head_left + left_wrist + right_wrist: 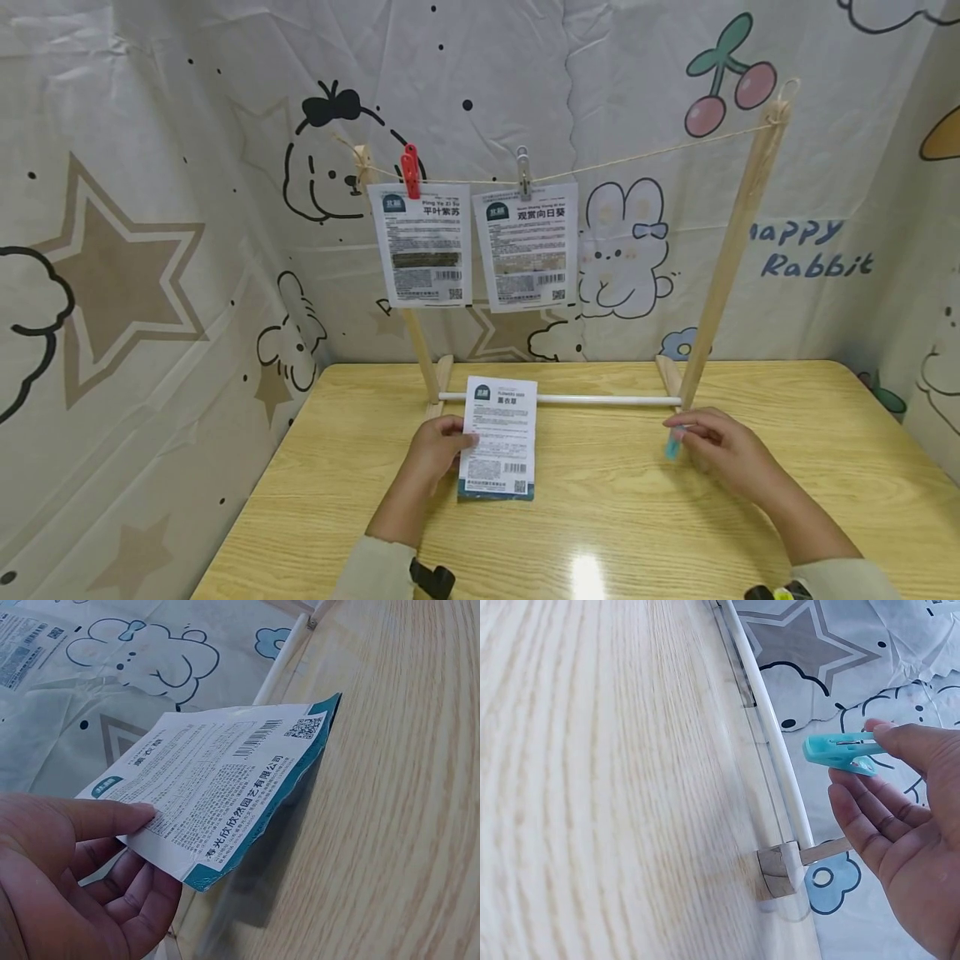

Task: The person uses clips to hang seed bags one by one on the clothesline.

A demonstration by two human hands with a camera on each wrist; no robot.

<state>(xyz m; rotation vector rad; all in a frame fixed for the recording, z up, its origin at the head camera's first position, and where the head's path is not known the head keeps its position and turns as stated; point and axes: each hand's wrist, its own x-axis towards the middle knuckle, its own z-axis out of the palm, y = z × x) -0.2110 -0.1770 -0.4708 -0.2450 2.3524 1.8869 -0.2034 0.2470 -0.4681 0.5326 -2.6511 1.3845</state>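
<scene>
Seed packet [498,439] stands on its lower edge on the worktop [615,517], just before the white rod [600,400] of the wooden rack, pinched at its left edge by the left hand [435,454]. The right hand [723,454] pinches a turquoise clothespin [672,443] near the rack's right post [731,250].

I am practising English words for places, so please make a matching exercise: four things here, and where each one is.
Things:
1. red peg
2. blue peg
3. seed packet
4. white rod

Places:
A. in the right hand
B. on the string
C. low between the frame's feet
D. in the left hand

Pairs: 1-B, 2-A, 3-D, 4-C
</scene>
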